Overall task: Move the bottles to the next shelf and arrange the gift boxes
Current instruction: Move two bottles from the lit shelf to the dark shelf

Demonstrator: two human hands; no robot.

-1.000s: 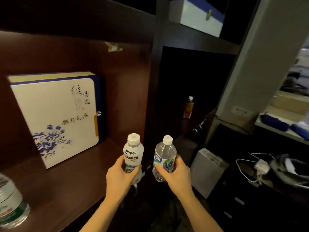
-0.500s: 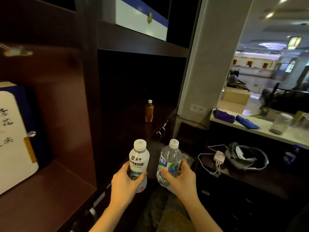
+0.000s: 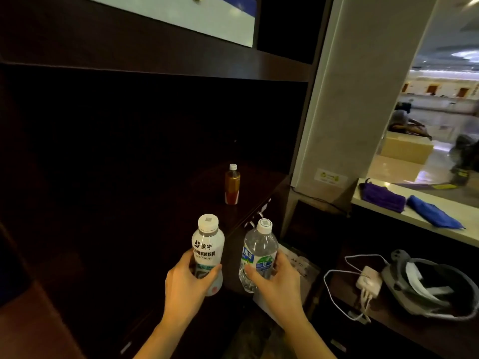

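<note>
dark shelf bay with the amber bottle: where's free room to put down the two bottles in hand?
Bare shelf board lies left of and in front of the amber bottle, back to the dark rear wall. The white bottle in the left hand and clear bottle in the right hand fit there. Crowded: only beside the amber bottle, near the right front edge.

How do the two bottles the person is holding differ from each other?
The white bottle in the left hand is opaque with dark lettering; the clear bottle in the right hand is see-through with a blue-green label. The white bottle's cap is wider. Both are upright with white caps.
</note>
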